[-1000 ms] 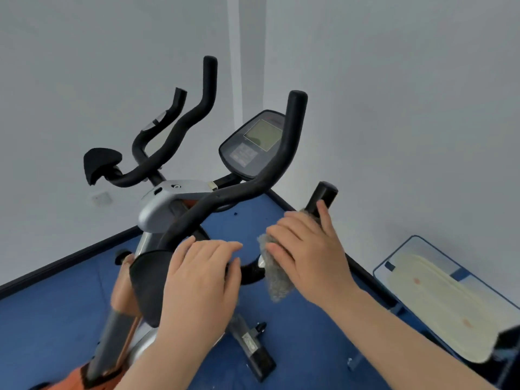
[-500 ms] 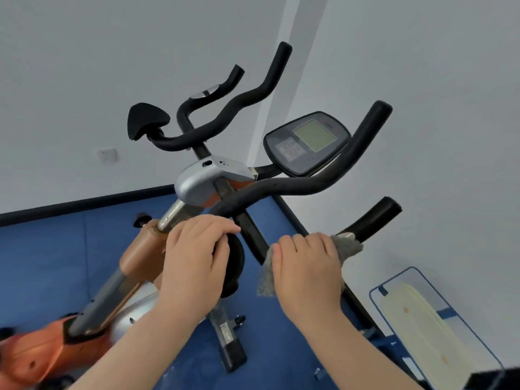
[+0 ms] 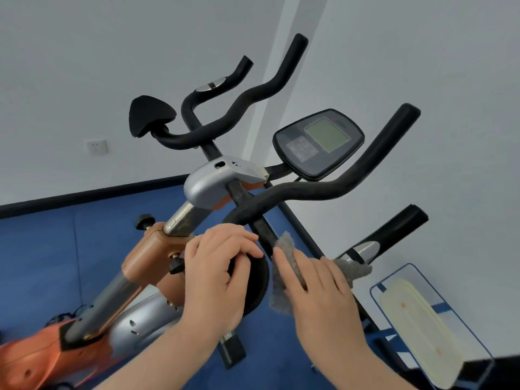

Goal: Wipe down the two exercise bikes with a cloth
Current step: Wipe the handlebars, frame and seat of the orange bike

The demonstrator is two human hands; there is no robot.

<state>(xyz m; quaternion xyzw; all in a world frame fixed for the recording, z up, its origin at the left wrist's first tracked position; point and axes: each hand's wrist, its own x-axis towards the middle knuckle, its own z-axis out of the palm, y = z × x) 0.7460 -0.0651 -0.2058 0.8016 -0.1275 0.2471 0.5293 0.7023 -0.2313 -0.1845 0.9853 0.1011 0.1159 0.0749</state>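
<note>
An orange and silver exercise bike (image 3: 146, 266) is filling most of the view, standing on a blue floor (image 3: 36, 249) in the corner of two white walls. Its black handlebar (image 3: 318, 190) is sweeping up and to the right above the bike's silver clamp housing (image 3: 216, 181), with a dark console (image 3: 318, 142) and its pale screen sitting just right of that housing. Further back from the housing, a second set of black bars (image 3: 247, 97) and a black elbow pad (image 3: 150, 115) are rising toward the wall. A clear tray holding a cream-coloured pad (image 3: 422, 322) is lying on the floor to the right of the bike, near the wall.

The left hand (image 3: 216, 277) is curling over a round black pad (image 3: 253, 280) below the housing, fingers bent and close together, gripping its top edge. The right hand (image 3: 318, 291) is lying flat and nearly fully open just right of that pad, fingers together, pressing a grey cloth (image 3: 284, 271) down against the lower handle bar. The cloth is poking out from under the fingers on both sides, one end reaching the silver sensor strip (image 3: 363, 249) on the lower handle.
</note>
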